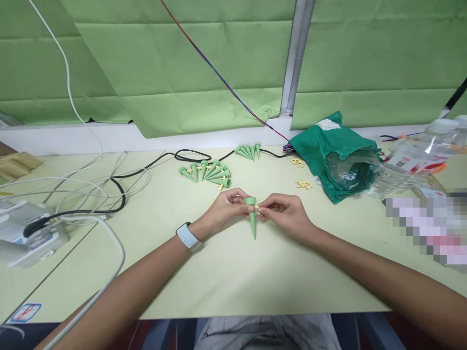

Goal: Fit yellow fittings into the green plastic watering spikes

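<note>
A green plastic watering spike (253, 224) hangs point down above the table, its wide cap at the top. My left hand (230, 206) pinches it just below the cap. On its right side, my right hand (284, 213) is closed on a small yellow valve (257, 209) that touches the spike; the fingertips partly hide it. Beyond my left hand lies a fan of green spikes with yellow valves (209, 172). Farther back is a smaller group of green spikes (248, 151). Two little piles of loose yellow valves (303, 184) rest beyond my right hand.
A torn green plastic bag (333, 141) lies at the back right beside clear plastic bottles (412, 158). White and black cables (120, 187) tangle on the left near a power strip (36, 238). Green paper (189, 63) covers the wall behind the table.
</note>
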Demonstrator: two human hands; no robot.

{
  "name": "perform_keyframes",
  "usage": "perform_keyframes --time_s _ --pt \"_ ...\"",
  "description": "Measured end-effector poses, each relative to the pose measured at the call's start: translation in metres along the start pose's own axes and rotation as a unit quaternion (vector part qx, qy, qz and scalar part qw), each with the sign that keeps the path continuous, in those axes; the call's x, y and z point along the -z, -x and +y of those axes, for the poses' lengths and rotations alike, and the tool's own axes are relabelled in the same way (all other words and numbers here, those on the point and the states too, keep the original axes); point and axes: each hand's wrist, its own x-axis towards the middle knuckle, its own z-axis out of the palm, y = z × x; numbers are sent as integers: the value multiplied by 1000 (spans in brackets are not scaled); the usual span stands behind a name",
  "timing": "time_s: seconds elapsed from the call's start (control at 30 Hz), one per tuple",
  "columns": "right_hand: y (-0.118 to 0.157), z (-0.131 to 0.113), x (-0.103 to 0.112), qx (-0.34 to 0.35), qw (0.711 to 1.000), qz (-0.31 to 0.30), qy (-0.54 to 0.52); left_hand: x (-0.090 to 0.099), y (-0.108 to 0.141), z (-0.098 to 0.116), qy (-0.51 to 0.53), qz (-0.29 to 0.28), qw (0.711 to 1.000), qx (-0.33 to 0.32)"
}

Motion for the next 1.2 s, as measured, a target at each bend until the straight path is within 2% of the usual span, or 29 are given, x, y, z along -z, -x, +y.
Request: perform_keyframes --time_s 0.07,0.13,0.2,0.3,0.4,0.47,0.6,0.67,0.73,0.8,0.9,1.0,1.2 --pt "0 -1 3 58 996 -13 63 1 0 0 9 -6 1000 12" --pt "0 -2 5 80 992 -22 91 1 0 0 12 -6 1000 18" --pt "-1 -2 4 35 998 -24 49 -1 0 1 6 4 1000 10" --pt "-2 -3 1 -78 995 -26 -61 -6 3 3 -19 30 999 -18" --pt "-1 -4 -1 -114 988 -29 -95 -9 5 4 -27 37 999 -23" --pt "0 -5 0 -92 993 -28 -70 -9 5 4 -16 27 999 -13" --pt "3 -10 5 45 995 -51 72 -5 3 1 9 -4 1000 11" --pt "3 -11 7 78 988 -68 111 -3 2 0 14 -13 1000 19" --pt "2 -12 6 42 994 -65 76 -3 2 0 19 -19 999 22" --pt "1 -11 3 -27 998 -49 7 -3 3 1 21 -21 999 17" --pt "0 -8 0 -100 992 -39 -60 -4 4 1 3 -16 1000 1" --pt "-1 -5 -1 -118 989 -42 -84 -4 4 1 -11 -11 1000 -4" --pt "-1 -5 1 -90 993 -46 -63 -4 3 1 1 -27 1000 10"
